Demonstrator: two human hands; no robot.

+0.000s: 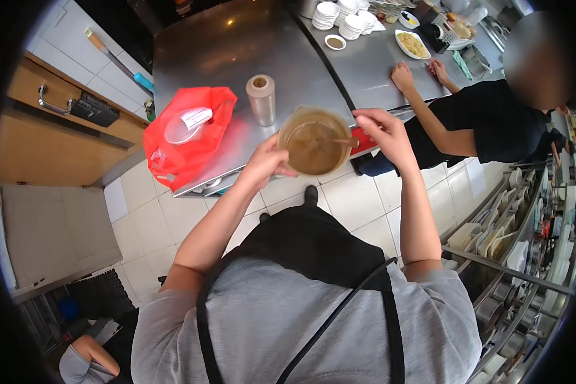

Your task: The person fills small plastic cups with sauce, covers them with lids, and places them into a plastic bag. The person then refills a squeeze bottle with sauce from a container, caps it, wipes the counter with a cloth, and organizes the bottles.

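Observation:
A round translucent container with brown liquid in it is held over the floor by the counter's front edge. My left hand grips its left side. A brown handle-like piece sticks out of the liquid toward the right rim. My right hand is raised just right of the container, fingers bent and thumb near the fingertips; whether it holds anything small cannot be made out. Behind my left hand a roll of clear film stands upright. A red plastic bag lies to the left, with a clear-lidded tub on it.
The steel counter bears stacked white bowls, a sauce dish and a plate of food. A person in black leans on it at the right. Shelves of containers stand right; another person's arm shows bottom left.

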